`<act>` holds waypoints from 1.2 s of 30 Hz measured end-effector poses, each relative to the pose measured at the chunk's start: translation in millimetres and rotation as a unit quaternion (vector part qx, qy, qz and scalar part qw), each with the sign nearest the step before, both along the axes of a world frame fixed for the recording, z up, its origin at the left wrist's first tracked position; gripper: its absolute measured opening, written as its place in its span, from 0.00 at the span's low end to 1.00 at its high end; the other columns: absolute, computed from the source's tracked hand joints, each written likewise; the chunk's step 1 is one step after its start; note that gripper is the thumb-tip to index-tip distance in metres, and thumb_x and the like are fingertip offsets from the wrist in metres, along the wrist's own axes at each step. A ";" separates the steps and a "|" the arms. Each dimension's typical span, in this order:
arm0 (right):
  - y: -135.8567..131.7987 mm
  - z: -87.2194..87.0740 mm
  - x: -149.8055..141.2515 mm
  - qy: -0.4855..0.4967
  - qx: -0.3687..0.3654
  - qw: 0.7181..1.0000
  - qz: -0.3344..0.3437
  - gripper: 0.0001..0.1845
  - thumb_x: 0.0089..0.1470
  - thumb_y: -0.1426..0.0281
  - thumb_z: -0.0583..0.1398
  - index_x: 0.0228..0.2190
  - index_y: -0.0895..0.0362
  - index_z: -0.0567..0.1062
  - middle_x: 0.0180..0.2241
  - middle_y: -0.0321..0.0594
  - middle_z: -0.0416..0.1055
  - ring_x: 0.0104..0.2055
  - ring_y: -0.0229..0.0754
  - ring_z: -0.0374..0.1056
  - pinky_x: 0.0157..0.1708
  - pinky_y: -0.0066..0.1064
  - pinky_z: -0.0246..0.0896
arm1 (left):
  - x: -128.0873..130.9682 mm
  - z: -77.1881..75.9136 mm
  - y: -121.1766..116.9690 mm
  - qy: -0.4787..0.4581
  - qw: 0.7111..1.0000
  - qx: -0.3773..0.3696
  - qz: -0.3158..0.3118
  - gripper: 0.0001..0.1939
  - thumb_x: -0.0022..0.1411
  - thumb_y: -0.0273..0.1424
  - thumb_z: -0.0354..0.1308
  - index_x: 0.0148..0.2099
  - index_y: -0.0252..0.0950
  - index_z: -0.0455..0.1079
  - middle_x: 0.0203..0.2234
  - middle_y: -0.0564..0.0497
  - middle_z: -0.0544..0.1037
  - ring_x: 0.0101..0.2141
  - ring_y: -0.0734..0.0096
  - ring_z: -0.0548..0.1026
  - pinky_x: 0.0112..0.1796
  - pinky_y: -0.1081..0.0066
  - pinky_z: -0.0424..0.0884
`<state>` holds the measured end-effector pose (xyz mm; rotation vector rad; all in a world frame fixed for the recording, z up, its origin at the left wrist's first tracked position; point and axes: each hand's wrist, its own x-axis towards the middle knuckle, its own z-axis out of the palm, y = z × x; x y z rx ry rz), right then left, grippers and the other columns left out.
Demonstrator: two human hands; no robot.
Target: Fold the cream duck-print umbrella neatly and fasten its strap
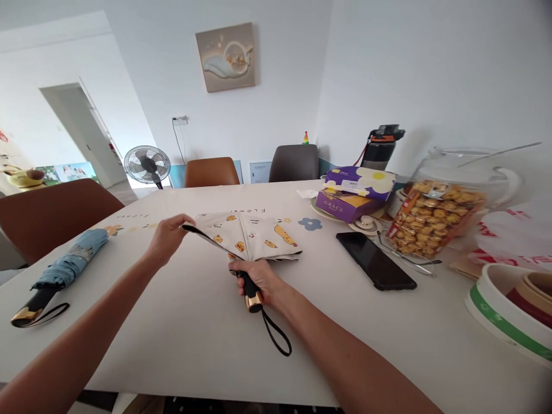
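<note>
A cream umbrella [263, 234] with yellow cartoon prints lies in front of me above the table, its canopy loosely folded and partly fanned out. My right hand [259, 280] is wrapped round its black handle, close under the canopy. From the handle's gold-coloured end hangs a black wrist loop [278, 339]. My left hand [171, 234] pinches the dark-edged left corner of the canopy between thumb and fingers, drawing that panel out sideways. To the left lies a second umbrella [77, 259], light blue and folded, with a black and gold handle.
On the right of the white table [172, 339] lie a black phone [375, 260] and glasses [409, 256]. Behind them stand a purple box [345, 206], a tissue pack [362, 179], a snack jar [440, 213] and a bottle [379, 146]. Tape rolls [509, 310] sit nearer. Chairs [211, 171] line the far side.
</note>
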<state>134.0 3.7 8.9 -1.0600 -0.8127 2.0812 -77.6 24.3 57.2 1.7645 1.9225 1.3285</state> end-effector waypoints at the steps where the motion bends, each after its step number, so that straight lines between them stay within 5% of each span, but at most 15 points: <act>1: 1.5 -0.1 1.6 0.012 0.000 1.000 0.005 0.10 0.39 0.75 0.65 0.25 0.61 0.68 0.19 0.31 0.61 0.14 0.29 0.55 0.10 0.22 0.57 | -5.5 -11.7 -1.2 -0.013 1.000 -0.018 -0.005 0.09 0.44 0.27 0.48 0.26 0.37 0.69 0.18 0.55 0.67 0.18 0.77 0.58 0.19 0.75 0.52; 5: 3.1 2.9 7.6 0.070 -0.006 0.997 0.017 0.14 0.40 0.69 0.66 0.27 0.60 0.67 0.22 0.32 0.61 0.16 0.27 0.55 0.12 0.20 0.55 | -12.3 -48.4 -2.2 -0.093 0.989 -0.081 -0.075 0.07 0.40 0.25 0.48 0.24 0.37 0.66 0.25 0.53 0.72 0.24 0.73 0.65 0.22 0.75 0.57; 11: 3.4 6.9 10.6 0.088 -0.017 0.996 0.012 0.23 0.46 0.49 0.58 0.30 0.57 0.65 0.22 0.32 0.61 0.15 0.27 0.54 0.11 0.19 0.53 | -10.3 -53.2 0.1 -0.147 0.981 -0.113 -0.049 0.05 0.44 0.31 0.53 0.25 0.37 0.68 0.27 0.51 0.74 0.28 0.69 0.68 0.25 0.74 0.59; 16: 5.6 2.6 7.1 0.039 -0.010 0.999 -0.010 0.18 0.44 0.58 0.63 0.29 0.58 0.66 0.23 0.34 0.63 0.15 0.28 0.54 0.11 0.20 0.53 | -14.9 -59.6 1.1 -0.145 0.988 -0.051 -0.009 0.06 0.43 0.29 0.49 0.24 0.37 0.67 0.26 0.52 0.74 0.30 0.68 0.68 0.26 0.73 0.59; 22: 7.1 0.8 6.3 -0.052 0.011 0.998 -0.042 0.13 0.37 0.71 0.66 0.23 0.59 0.65 0.15 0.30 0.58 0.13 0.30 0.54 0.09 0.23 0.54 | -22.2 -67.0 -1.1 -0.017 0.993 -0.054 -0.106 0.11 0.36 0.25 0.41 0.21 0.37 0.64 0.24 0.54 0.72 0.30 0.69 0.67 0.32 0.71 0.60; 26: 7.3 2.5 6.7 -0.101 0.031 0.993 -0.045 0.13 0.37 0.70 0.65 0.20 0.58 0.63 0.11 0.30 0.56 0.12 0.32 0.53 0.08 0.24 0.54 | -20.9 -62.0 -4.7 -0.050 0.997 -0.055 0.028 0.13 0.43 0.26 0.43 0.24 0.39 0.68 0.27 0.53 0.75 0.26 0.69 0.67 0.27 0.71 0.60; 29: 6.1 4.2 5.9 -0.116 0.038 0.991 -0.048 0.13 0.38 0.69 0.64 0.20 0.57 0.63 0.10 0.31 0.56 0.12 0.32 0.53 0.08 0.24 0.54 | -5.2 -52.7 -10.2 -0.075 0.995 -0.018 0.068 0.13 0.49 0.28 0.45 0.30 0.41 0.70 0.32 0.53 0.76 0.26 0.69 0.69 0.27 0.70 0.62; 32: 3.2 5.6 4.6 -0.113 0.047 0.992 -0.038 0.13 0.38 0.69 0.64 0.20 0.57 0.63 0.09 0.31 0.56 0.12 0.32 0.52 0.08 0.24 0.53 | 26.4 -43.9 -11.7 -0.081 0.996 -0.009 -0.022 0.13 0.54 0.31 0.48 0.38 0.41 0.71 0.42 0.52 0.75 0.42 0.65 0.71 0.42 0.69 0.65; 36: -1.2 7.2 3.2 -0.089 0.066 0.994 -0.017 0.10 0.41 0.69 0.62 0.23 0.58 0.65 0.09 0.29 0.56 0.10 0.32 0.53 0.07 0.24 0.54 | 71.5 -40.7 2.6 -0.106 0.984 -0.083 -0.118 0.24 0.59 0.38 0.48 0.57 0.40 0.59 0.59 0.51 0.58 0.59 0.66 0.54 0.57 0.69 0.50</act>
